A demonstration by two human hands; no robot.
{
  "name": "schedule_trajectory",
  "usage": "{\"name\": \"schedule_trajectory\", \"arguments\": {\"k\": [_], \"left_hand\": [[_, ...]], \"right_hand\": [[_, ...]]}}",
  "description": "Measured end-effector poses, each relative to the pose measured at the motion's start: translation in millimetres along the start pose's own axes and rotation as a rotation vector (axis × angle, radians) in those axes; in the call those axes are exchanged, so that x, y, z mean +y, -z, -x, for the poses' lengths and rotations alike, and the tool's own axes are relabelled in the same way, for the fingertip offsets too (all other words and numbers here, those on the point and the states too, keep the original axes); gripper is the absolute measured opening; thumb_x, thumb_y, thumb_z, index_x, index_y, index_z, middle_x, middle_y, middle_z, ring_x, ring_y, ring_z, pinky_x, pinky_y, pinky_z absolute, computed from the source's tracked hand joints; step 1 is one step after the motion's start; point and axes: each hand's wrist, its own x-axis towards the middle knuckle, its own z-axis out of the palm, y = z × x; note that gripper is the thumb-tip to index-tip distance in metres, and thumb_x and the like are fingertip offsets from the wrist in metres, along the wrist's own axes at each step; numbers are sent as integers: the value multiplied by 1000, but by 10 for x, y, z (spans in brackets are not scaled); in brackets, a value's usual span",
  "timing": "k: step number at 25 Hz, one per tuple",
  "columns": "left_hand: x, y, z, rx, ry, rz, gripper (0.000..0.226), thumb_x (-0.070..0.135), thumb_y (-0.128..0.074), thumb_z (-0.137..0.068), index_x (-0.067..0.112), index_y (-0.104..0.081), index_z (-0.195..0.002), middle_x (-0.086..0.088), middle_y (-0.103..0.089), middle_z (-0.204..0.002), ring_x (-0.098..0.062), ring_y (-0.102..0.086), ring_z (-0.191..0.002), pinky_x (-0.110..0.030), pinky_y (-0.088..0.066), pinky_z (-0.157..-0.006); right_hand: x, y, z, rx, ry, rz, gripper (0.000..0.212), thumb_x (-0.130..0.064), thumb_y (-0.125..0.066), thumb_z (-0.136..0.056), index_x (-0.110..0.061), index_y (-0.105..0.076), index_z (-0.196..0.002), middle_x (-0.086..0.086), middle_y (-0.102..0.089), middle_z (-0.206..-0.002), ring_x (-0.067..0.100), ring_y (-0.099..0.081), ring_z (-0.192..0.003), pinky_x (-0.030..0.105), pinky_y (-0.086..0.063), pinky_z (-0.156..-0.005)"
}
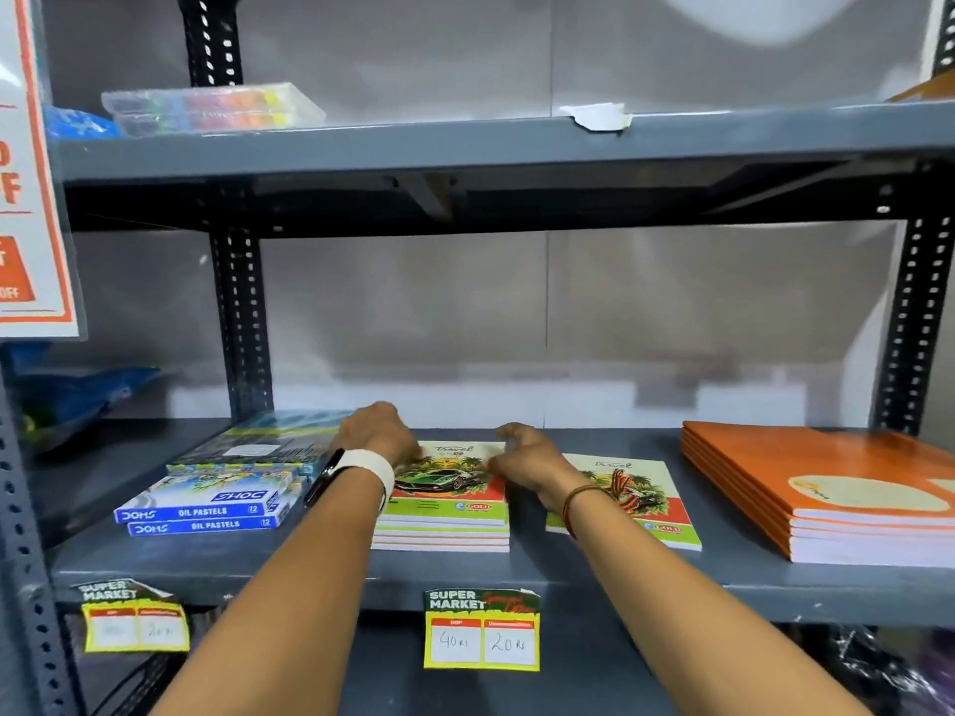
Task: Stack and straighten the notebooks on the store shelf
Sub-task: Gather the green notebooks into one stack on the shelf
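A stack of green-and-red "Travel" notebooks (448, 501) with a car on the cover lies in the middle of the grey shelf (568, 576). My left hand (380, 431) rests on the stack's far left corner, fingers curled down. My right hand (522, 457) hovers at the stack's right edge with fingers spread and holds nothing. A single matching notebook (648, 501) lies flat just right of the stack, partly hidden by my right wrist. Further right sits a pile of orange notebooks (837, 501), slightly fanned.
Blue oil pastel boxes (206, 511) and a flat art-set box (258, 447) lie left of the stack. Price tags (481, 630) hang on the shelf's front edge. A clear marker case (212, 108) sits on the upper shelf. Black slotted uprights (240, 323) frame the bay.
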Motion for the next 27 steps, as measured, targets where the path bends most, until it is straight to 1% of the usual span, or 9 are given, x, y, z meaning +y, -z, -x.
{"name": "schedule_trajectory", "arguments": {"k": [4, 8, 9, 13, 17, 18, 20, 22, 27], "left_hand": [[572, -241, 98, -51, -118, 157, 43, 46, -82, -65, 14, -74, -93, -8, -74, -100, -32, -66, -100, -32, -53, -82], [1017, -697, 277, -252, -202, 204, 25, 33, -77, -72, 10, -66, -70, -6, -69, -60, -24, -67, -60, -26, -56, -69], [1091, -798, 305, -290, -219, 181, 21, 28, -74, -73, 9, -65, -71, -7, -70, -62, -25, -68, -61, -28, -59, -71], [1342, -1011, 394, -336, -306, -78, 32, 21, -55, -83, 6, -68, -109, -14, -71, -115, -31, -68, -108, -36, -56, -93], [1447, -1078, 341, -467, -251, -10, 38, 22, -53, -93, 2, -59, -125, -17, -62, -130, -33, -61, -120, -35, -51, -98], [1461, -1083, 341, -502, -246, 46, 34, 20, -54, -95, 0, -59, -122, -19, -63, -126, -34, -62, -116, -34, -52, -94], [1444, -1103, 336, -555, -211, 118, 18, 16, -49, -99, 1, -59, -97, -18, -61, -95, -32, -62, -84, -36, -49, -77], [1407, -1090, 330, -589, -132, 190, 28, 16, -45, -101, 4, -47, -75, -12, -49, -71, -24, -48, -60, -34, -45, -63], [1443, -1005, 185, -586, -55, 527, 13, 12, -54, -97, 6, -50, -86, -10, -56, -70, -22, -54, -62, -28, -45, -63]], "right_hand": [[135, 365, 14, 152, -15, 55, 56, -18, -66, -86, -16, -47, -138, 9, -49, -142, 28, -52, -126, 37, -46, -104], [380, 862, 108, 283, -82, 175, 50, -15, -57, -85, -12, -48, -134, 17, -56, -132, 35, -59, -114, 42, -50, -97], [446, 962, 142, 285, -116, 231, 47, -15, -55, -85, -11, -49, -131, 17, -57, -131, 35, -59, -115, 40, -50, -97], [745, 1219, 275, 189, -222, 427, 46, -22, -57, -87, -12, -48, -131, 15, -56, -134, 32, -53, -122, 31, -45, -96], [837, 1272, 294, 243, -166, 509, 42, -23, -62, -85, -13, -52, -125, 14, -60, -131, 33, -54, -122, 35, -45, -97], [858, 1275, 286, 257, -162, 511, 41, -23, -62, -86, -12, -52, -124, 14, -60, -130, 34, -55, -121, 35, -46, -97], [895, 1279, 280, 267, -163, 519, 38, -21, -62, -87, -10, -52, -121, 15, -60, -128, 35, -56, -119, 35, -46, -93], [914, 1275, 276, 272, -162, 514, 41, -24, -63, -87, -11, -50, -124, 15, -59, -130, 35, -55, -120, 36, -46, -93], [813, 1217, 215, 249, -216, 417, 47, -41, -56, -86, -16, -52, -125, 13, -60, -129, 35, -56, -119, 37, -47, -94]]}}
